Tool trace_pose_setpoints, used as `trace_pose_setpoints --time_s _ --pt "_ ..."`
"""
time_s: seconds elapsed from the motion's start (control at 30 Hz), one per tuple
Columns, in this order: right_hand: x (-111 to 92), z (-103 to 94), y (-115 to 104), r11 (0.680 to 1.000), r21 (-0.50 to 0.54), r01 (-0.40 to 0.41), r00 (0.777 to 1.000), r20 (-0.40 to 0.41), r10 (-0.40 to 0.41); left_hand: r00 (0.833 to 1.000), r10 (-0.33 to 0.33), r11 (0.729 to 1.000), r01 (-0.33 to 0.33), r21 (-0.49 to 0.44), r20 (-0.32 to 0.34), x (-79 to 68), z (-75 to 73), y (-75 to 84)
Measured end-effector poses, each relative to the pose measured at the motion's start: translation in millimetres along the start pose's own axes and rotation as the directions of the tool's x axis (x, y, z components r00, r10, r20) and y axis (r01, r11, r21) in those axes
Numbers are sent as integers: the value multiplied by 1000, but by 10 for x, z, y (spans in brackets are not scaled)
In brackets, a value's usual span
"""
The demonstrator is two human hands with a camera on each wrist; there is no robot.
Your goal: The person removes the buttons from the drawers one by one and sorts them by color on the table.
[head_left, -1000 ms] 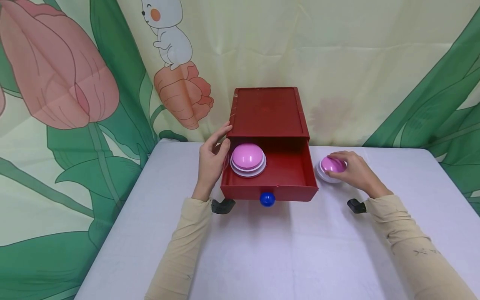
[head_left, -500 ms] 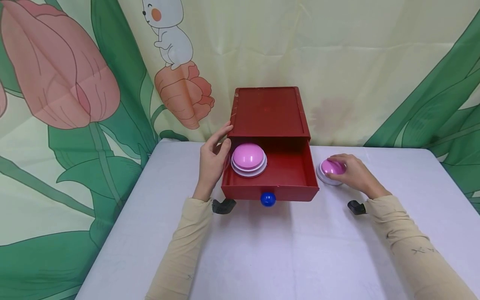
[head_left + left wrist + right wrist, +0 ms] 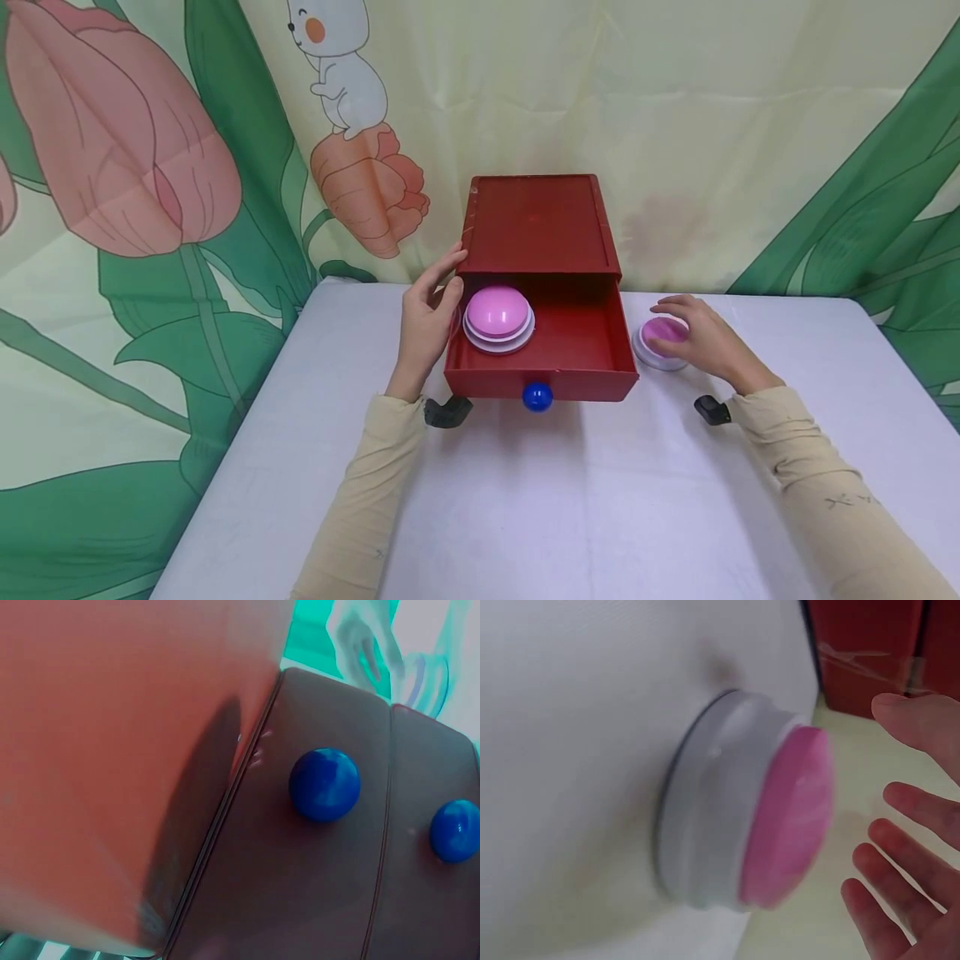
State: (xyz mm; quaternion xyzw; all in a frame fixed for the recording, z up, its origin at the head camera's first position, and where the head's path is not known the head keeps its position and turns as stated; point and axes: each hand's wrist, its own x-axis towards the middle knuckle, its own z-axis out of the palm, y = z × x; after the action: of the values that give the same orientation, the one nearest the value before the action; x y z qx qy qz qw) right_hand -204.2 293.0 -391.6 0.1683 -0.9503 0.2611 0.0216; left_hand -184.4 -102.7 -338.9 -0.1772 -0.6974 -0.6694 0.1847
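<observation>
A red drawer box (image 3: 534, 221) stands at the back of the table, its top drawer (image 3: 581, 367) pulled out by a blue knob's side. Inside that drawer, at the left, sits a pink-domed push button (image 3: 497, 315) on a white base. My left hand (image 3: 427, 321) rests against the box's left side, fingers extended. To the right of the box, a second pink-domed push button (image 3: 791, 817) stands on the white tabletop. My right hand (image 3: 705, 342) is just above and right of it, fingers spread and apart from the dome in the right wrist view.
Two blue knobs (image 3: 325, 784) show on the box's fronts in the left wrist view. A white cloth (image 3: 555, 517) covers the table. Behind it hangs a printed curtain (image 3: 712, 150). Black wrist camera mounts (image 3: 447, 412) jut out near both cuffs.
My right hand's fingers have let go of the right push button's dome and lifted and spread. The left hand stays at the box's side, and both buttons keep their places.
</observation>
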Motion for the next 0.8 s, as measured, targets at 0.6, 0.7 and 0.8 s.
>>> trace_pose_setpoints --time_s 0.6,0.7,0.8 --pt "43 -381 -653 989 76 130 981 -155 -117 997 -37 999 35 34 63 -9 -44 75" --pt "51 -420 -757 985 80 154 974 -180 -138 997 -22 999 20 35 69 -17 -58 48" --pt "61 -454 -844 979 79 189 963 -210 -169 997 -17 999 15 30 75 -18 -58 33"
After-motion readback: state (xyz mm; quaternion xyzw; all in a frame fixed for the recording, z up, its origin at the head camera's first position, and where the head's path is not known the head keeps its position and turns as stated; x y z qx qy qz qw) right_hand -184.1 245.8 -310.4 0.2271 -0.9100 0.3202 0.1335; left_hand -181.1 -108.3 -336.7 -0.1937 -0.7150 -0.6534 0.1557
